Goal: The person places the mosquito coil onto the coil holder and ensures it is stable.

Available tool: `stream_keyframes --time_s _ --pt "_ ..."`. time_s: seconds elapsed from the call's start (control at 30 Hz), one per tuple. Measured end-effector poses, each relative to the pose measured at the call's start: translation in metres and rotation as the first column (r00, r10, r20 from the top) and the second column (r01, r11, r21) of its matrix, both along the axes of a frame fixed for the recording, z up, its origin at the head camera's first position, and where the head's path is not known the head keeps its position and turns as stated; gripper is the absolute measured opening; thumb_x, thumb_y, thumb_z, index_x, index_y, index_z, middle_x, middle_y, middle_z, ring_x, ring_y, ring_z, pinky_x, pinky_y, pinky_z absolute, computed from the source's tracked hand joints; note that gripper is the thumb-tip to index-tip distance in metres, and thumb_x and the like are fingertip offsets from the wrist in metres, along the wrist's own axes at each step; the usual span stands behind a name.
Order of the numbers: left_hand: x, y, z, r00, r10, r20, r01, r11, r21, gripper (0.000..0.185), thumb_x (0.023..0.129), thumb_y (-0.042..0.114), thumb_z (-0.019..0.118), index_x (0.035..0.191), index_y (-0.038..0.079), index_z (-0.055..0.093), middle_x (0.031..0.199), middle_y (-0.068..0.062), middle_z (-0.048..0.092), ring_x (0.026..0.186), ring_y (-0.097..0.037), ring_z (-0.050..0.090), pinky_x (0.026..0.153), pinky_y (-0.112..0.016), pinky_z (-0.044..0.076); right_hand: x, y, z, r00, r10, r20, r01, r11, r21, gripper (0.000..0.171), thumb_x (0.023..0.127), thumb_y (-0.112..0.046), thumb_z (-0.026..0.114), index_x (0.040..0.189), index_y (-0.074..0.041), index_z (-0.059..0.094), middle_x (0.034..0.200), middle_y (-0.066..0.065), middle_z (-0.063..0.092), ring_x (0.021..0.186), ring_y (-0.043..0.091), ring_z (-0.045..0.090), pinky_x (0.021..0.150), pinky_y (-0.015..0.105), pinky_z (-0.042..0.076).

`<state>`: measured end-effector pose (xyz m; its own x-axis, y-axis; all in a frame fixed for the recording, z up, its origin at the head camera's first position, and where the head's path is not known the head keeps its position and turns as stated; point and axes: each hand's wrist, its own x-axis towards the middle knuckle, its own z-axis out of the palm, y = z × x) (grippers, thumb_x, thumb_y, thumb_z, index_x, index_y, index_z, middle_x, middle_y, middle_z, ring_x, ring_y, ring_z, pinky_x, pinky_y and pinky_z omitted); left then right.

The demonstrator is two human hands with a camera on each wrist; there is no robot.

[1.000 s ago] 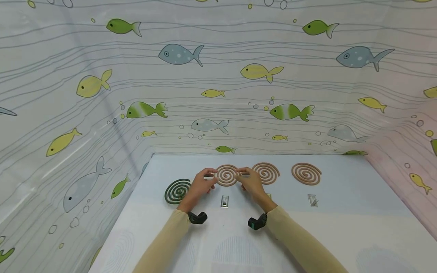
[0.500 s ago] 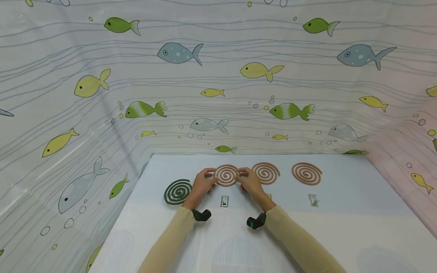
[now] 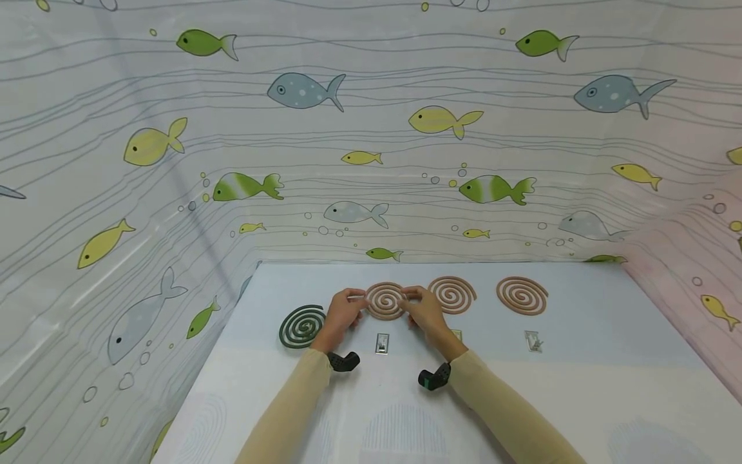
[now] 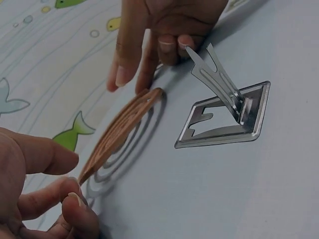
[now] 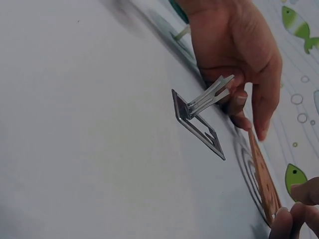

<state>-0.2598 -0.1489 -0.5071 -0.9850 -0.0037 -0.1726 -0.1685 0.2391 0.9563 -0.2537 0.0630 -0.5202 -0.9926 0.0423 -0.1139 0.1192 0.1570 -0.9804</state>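
Between my two hands a brown mosquito coil (image 3: 386, 301) is held by its opposite edges, above the table, its spiral shadow (image 4: 122, 159) showing beneath it. My left hand (image 3: 343, 314) pinches the left edge with thumb and fingertips. On the right edge are the thumb and fingers of my right hand (image 3: 428, 316). Just in front of the coil lies a small metal coil stand (image 3: 382, 343), its forked prong (image 4: 217, 79) bent up from a rectangular frame.
A green mosquito coil (image 3: 300, 327) sits beside my left wrist. Two more brown coils, a nearer one (image 3: 451, 295) and a farther one (image 3: 522, 296), lie to the right. Another metal stand (image 3: 533, 341) is at right; a third (image 3: 456, 334) is partly hidden by my right arm. Fish-print walls (image 3: 371, 187) enclose the table.
My left wrist has shifted a little to the right. The held coil has come slightly towards me, with both hands staying at its edges.
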Motion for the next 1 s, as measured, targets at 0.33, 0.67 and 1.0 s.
stream_keyframes --time_s 0.33,0.67,1.0 --pt "-0.001 -0.002 0.002 0.995 -0.099 0.005 0.099 0.995 0.005 0.037 0.095 0.008 0.073 0.130 0.002 0.061 0.093 -0.007 0.062 0.063 -0.015 0.052 0.052 -0.026 0.042 -0.001 0.000 -0.002 1.000 0.002 0.000 -0.002 0.999 0.033 0.034 0.094 -0.012 0.076 0.126 -0.008 0.069 0.122 0.012 0.062 0.052 0.012 0.050 0.048 0.025 0.043" --pt "-0.001 -0.004 -0.004 0.993 -0.117 -0.036 0.114 0.992 -0.061 0.043 0.083 0.003 0.085 0.121 0.004 0.065 0.120 -0.016 0.058 0.063 -0.014 0.050 0.052 -0.026 0.044 0.002 0.000 0.005 0.998 -0.037 0.047 0.032 0.994 0.101 0.041 0.093 -0.014 0.077 0.132 -0.005 0.066 0.110 0.014 0.059 0.060 0.013 0.051 0.053 0.025 0.043" --pt "0.001 -0.005 -0.009 0.987 -0.142 -0.070 0.136 0.986 -0.094 0.046 0.078 -0.001 0.085 0.120 0.004 0.065 0.126 -0.017 0.056 0.061 -0.014 0.051 0.053 -0.027 0.046 0.000 0.001 0.004 0.996 -0.038 0.078 0.026 0.988 0.150 0.041 0.092 -0.015 0.078 0.130 -0.005 0.066 0.097 0.011 0.058 0.055 0.012 0.045 0.050 0.025 0.040"
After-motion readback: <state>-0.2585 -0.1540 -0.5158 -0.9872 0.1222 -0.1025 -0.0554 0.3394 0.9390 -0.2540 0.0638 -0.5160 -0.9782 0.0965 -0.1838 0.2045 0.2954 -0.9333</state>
